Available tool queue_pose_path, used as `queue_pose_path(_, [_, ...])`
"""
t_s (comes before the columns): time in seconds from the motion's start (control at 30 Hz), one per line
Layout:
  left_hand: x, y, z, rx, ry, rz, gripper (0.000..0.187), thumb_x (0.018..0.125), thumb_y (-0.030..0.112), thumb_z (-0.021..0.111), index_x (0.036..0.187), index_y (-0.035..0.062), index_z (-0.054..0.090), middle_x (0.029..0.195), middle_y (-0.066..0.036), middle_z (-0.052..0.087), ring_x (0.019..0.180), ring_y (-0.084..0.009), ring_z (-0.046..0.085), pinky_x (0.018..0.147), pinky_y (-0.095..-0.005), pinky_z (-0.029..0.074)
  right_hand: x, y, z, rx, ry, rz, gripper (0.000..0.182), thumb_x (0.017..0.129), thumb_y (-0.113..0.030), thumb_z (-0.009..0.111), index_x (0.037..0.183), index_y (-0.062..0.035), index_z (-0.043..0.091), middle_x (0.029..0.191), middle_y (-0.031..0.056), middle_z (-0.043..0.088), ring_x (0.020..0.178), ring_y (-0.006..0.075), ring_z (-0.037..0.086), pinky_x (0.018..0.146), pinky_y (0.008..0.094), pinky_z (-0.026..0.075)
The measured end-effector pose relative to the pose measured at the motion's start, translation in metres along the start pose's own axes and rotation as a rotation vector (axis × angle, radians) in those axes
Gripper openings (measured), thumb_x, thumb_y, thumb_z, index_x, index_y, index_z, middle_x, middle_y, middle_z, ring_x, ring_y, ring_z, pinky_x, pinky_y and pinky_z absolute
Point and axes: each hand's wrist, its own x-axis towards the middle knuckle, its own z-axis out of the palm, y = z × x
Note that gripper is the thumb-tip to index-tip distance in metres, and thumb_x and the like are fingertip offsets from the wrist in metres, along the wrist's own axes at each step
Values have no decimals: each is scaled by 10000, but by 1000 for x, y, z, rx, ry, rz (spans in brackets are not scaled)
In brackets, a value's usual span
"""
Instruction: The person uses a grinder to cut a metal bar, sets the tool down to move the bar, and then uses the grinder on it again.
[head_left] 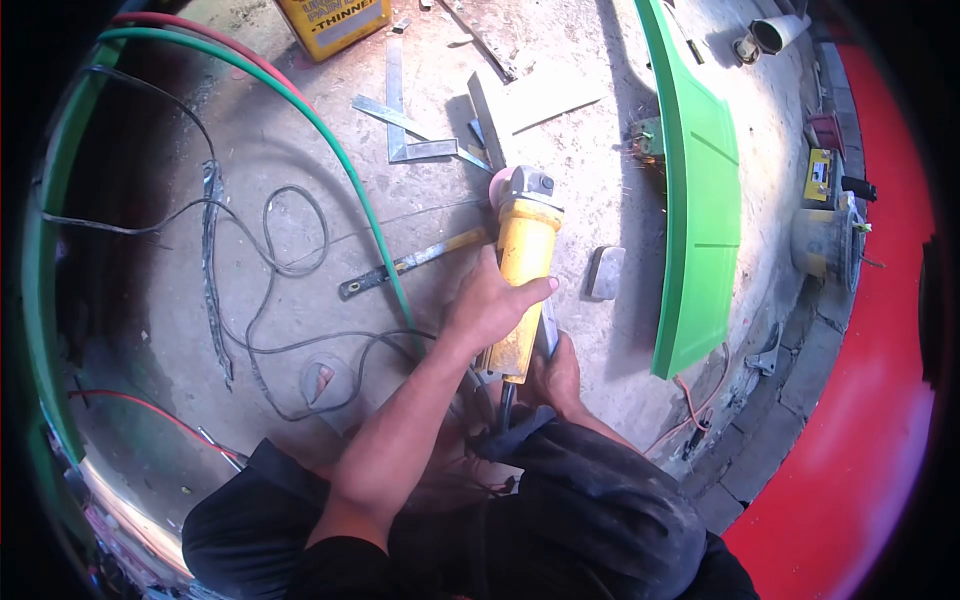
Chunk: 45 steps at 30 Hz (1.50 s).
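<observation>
My left hand (485, 305) is wrapped round the yellow body of an angle grinder (527, 245), thumb across its top. The grinder's grey metal head points away from me, and a pinkish disc (499, 187) shows at its left side. Lower down, partly behind the grinder, my right hand (560, 376) is closed on a grey metal strip (547, 330); most of its fingers are hidden. A hammer (415, 262) lies left of the grinder. Just beyond the disc lie a dark flat metal piece (487, 120) and a metal square (420, 150).
A green panel (697, 210) stands to the right, with small sparks near its left edge. Between it and the grinder lies a grey block (604, 273). Black cable (270, 260) and a green hose (350, 165) cross the floor at left. A yellow thinner can (335, 25) stands behind.
</observation>
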Motion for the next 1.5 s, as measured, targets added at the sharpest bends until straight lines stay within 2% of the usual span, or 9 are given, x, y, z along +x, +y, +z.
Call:
queue_pose_path(0.07, [3, -6, 2, -24, -15, 5, 813, 751, 478, 820, 1252, -75, 497, 1143, -246, 658, 1066, -338, 670, 929, -428, 509, -1, 6, 0, 7, 21, -99, 476, 937, -159, 679, 1353, -43, 479, 1215, 272, 588, 1142, 471, 583, 933, 512, 483])
queue_pose_path(0.47, [-3, 1, -1, -27, -7, 3, 805, 756, 486, 810, 1266, -55, 502, 1149, -231, 666, 1055, -316, 677, 935, -422, 509, 3, 1, -3, 22, -13, -20, 438, 936, -185, 686, 1295, -29, 491, 1203, 284, 596, 1110, 484, 591, 921, 516, 480])
queue_pose_path(0.53, [-5, 2, 2, -6, 42, 20, 597, 807, 290, 824, 1209, -48, 541, 1084, -134, 650, 990, -202, 653, 859, -357, 532, 3, 4, -1, 24, -9, -35, 440, 933, -188, 691, 1291, -28, 493, 1200, 285, 597, 1109, 483, 591, 919, 516, 480])
queue_pose_path(0.57, [-4, 0, 2, -8, 43, 18, 597, 807, 290, 824, 1209, -48, 541, 1084, -134, 650, 990, -202, 653, 859, -357, 532, 3, 7, 0, 25, -4, -46, 441, 931, -192, 696, 1288, -27, 495, 1197, 286, 599, 1107, 483, 592, 917, 516, 480])
queue_pose_path(0.63, [1, 0, 1, -64, -11, 29, 818, 759, 485, 807, 1276, -64, 490, 1161, -245, 664, 1067, -322, 679, 920, -415, 519, 4, 10, 0, 23, -5, -51, 451, 929, -194, 699, 1294, -27, 494, 1194, 286, 601, 1107, 482, 591, 918, 515, 480])
queue_pose_path(0.67, [0, 1, 1, -64, -11, 30, 818, 759, 485, 807, 1276, -64, 490, 1161, -245, 664, 1067, -322, 679, 920, -415, 519, 5, 10, 0, 26, -4, -58, 460, 927, -196, 702, 1301, -28, 492, 1192, 286, 603, 1107, 481, 591, 918, 515, 480])
queue_pose_path(0.77, [-2, 0, 1, -52, -24, 39, 816, 764, 481, 804, 1283, -62, 485, 1157, -242, 665, 1062, -320, 679, 919, -413, 519, 4, 8, 0, 21, -22, -15, 468, 925, -194, 703, 1310, -28, 495, 1186, 284, 608, 1109, 479, 591, 925, 510, 481])
queue_pose_path(0.83, [0, -4, 5, -64, 23, 31, 588, 807, 282, 824, 1208, -42, 540, 1103, -135, 641, 1009, -194, 641, 877, -358, 525, 5, 14, 3, 24, -20, -26, 466, 924, -191, 702, 1311, -27, 499, 1185, 283, 608, 1109, 478, 590, 926, 509, 479])
queue_pose_path(1.5, [-1, -2, 3, -135, -8, 55, 631, 807, 273, 822, 1267, -40, 523, 1135, -133, 631, 1039, -208, 632, 910, -363, 516, 9, 13, -10, 67, -70, -43, 457, 907, -184, 702, 1286, -8, 518, 1143, 287, 642, 1081, 463, 625, 920, 497, 496])
